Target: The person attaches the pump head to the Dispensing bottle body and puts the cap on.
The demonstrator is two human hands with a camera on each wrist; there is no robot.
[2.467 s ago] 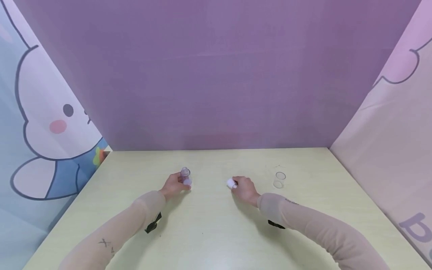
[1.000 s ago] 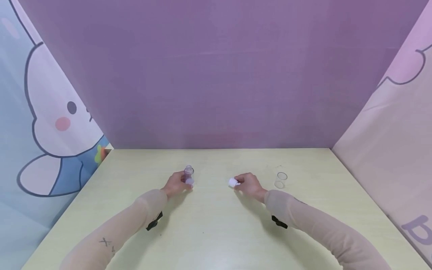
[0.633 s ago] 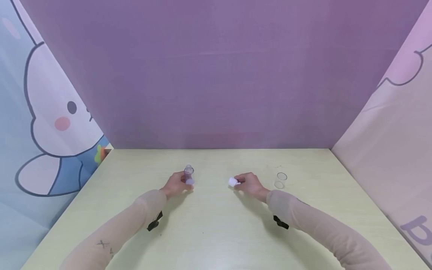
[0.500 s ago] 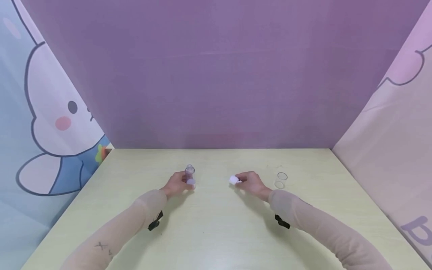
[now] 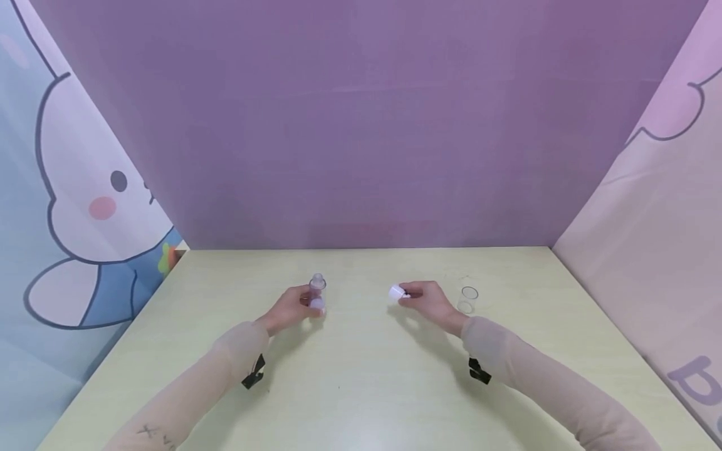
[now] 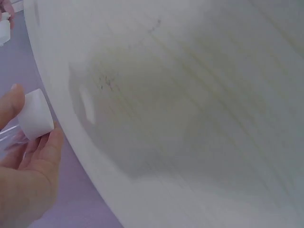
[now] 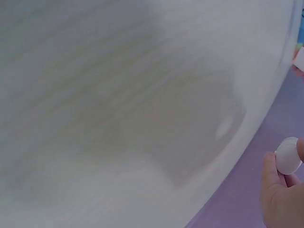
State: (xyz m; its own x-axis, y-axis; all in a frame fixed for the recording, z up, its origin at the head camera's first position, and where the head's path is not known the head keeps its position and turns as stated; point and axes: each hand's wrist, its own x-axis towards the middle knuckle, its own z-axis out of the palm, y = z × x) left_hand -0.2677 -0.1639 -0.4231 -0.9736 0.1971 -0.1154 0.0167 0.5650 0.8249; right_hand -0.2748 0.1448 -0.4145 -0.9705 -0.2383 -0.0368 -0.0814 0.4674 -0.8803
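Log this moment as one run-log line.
left hand: grips clear bottle | right hand: holds white cap-like piece | clear cylinder: upright on table, untouched

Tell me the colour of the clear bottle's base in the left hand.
White; the base shows best in the left wrist view.

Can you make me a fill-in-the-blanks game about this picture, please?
The left hand holds a clear bottle, and the right hand pinches a small piece coloured ____.
The clear cylinder on the table is nearer the ____ hand.
The backdrop behind the table is ____.
The cartoon's cheek is ____.
Missing words: white; right; purple; pink.
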